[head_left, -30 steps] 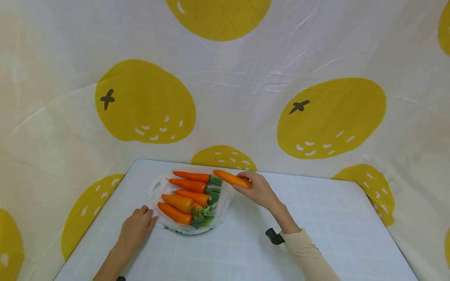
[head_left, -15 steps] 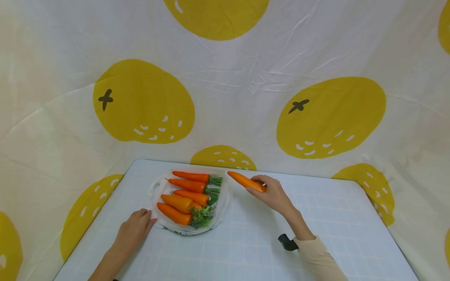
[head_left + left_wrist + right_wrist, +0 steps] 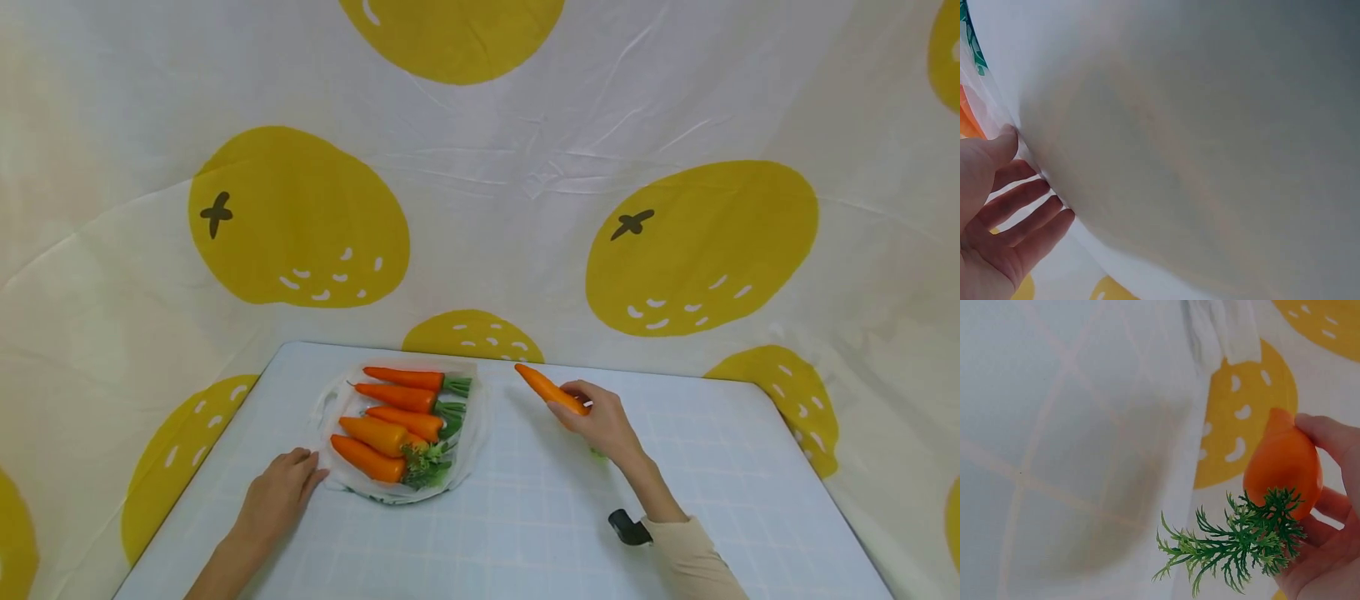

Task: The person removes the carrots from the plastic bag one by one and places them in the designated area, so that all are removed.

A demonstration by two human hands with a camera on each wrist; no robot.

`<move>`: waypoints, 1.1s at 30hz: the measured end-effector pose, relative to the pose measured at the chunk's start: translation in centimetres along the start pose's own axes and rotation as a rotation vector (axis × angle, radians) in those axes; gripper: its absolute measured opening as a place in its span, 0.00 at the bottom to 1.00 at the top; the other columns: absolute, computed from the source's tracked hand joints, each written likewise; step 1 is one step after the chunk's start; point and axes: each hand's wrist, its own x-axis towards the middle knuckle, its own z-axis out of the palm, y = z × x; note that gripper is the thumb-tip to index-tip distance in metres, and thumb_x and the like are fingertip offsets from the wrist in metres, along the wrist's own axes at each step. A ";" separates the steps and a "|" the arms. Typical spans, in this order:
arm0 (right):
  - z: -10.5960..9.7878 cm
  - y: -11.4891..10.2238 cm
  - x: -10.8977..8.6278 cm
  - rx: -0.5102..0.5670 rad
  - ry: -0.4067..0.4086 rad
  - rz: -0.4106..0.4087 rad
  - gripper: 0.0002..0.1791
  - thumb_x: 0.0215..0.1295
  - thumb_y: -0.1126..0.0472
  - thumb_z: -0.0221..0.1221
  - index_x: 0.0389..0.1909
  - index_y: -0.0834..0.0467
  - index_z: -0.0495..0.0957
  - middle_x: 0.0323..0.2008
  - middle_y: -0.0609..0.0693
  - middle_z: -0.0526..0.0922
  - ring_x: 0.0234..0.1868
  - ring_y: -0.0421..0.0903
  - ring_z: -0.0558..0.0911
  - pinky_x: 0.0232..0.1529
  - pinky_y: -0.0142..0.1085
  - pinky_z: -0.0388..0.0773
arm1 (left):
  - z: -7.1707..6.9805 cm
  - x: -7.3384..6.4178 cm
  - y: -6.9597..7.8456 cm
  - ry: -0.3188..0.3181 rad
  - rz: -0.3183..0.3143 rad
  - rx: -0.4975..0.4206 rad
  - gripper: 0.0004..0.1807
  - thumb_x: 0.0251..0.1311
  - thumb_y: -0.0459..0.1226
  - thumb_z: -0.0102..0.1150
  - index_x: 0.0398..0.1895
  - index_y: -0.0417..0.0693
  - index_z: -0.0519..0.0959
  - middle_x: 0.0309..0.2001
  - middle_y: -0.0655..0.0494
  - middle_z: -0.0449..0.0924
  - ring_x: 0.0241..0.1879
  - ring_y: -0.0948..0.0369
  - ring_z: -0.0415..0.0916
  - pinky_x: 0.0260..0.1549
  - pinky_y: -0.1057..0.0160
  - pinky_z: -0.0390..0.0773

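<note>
My right hand (image 3: pixel 604 423) grips an orange carrot (image 3: pixel 543 386) near its thick end, held above the table to the right of the bag. In the right wrist view, green feathery leaves (image 3: pixel 1244 540) hang from the carrot's top, between thumb and fingers. Several more orange carrots (image 3: pixel 375 433) lie side by side on a translucent white plastic bag (image 3: pixel 480 421), tips to the left and greens to the right. My left hand (image 3: pixel 279 492) rests on the table just left of the bag. In the left wrist view its fingers (image 3: pixel 1038 234) are extended and touch the surface, holding nothing.
The table (image 3: pixel 517 525) has a pale checked cloth. Behind it hangs a white curtain (image 3: pixel 495 233) printed with large yellow fruits. A dark device (image 3: pixel 628 528) sits at my right wrist, by the beige sleeve (image 3: pixel 693 554).
My right hand has carried the carrot to the right, from beside the bag's upper right edge to farther out over the table. The left hand stays by the bag.
</note>
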 end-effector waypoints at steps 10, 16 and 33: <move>0.5 1.7 -0.7 -0.088 0.034 0.139 0.18 0.63 0.53 0.72 0.47 0.61 0.85 0.39 0.54 0.86 0.38 0.50 0.78 0.43 0.41 0.78 | -0.3 0.1 0.0 -0.056 -0.048 -0.022 0.17 0.58 0.36 0.73 0.44 0.30 0.85 0.40 0.40 0.83 0.39 0.42 0.82 0.36 0.43 0.85; 1.1 2.5 -1.0 -0.129 0.034 0.193 0.19 0.63 0.52 0.71 0.47 0.61 0.84 0.39 0.55 0.85 0.37 0.50 0.77 0.44 0.43 0.78 | -0.3 0.1 0.0 -0.071 -0.064 -0.021 0.17 0.58 0.36 0.73 0.44 0.31 0.85 0.41 0.39 0.83 0.40 0.41 0.82 0.37 0.42 0.84; 2.3 2.6 -1.3 -0.152 0.019 0.233 0.19 0.63 0.52 0.71 0.46 0.62 0.84 0.40 0.55 0.85 0.37 0.50 0.78 0.45 0.46 0.79 | -0.3 0.0 0.2 -0.056 -0.068 -0.013 0.17 0.57 0.36 0.74 0.44 0.30 0.85 0.41 0.39 0.83 0.38 0.42 0.81 0.38 0.42 0.84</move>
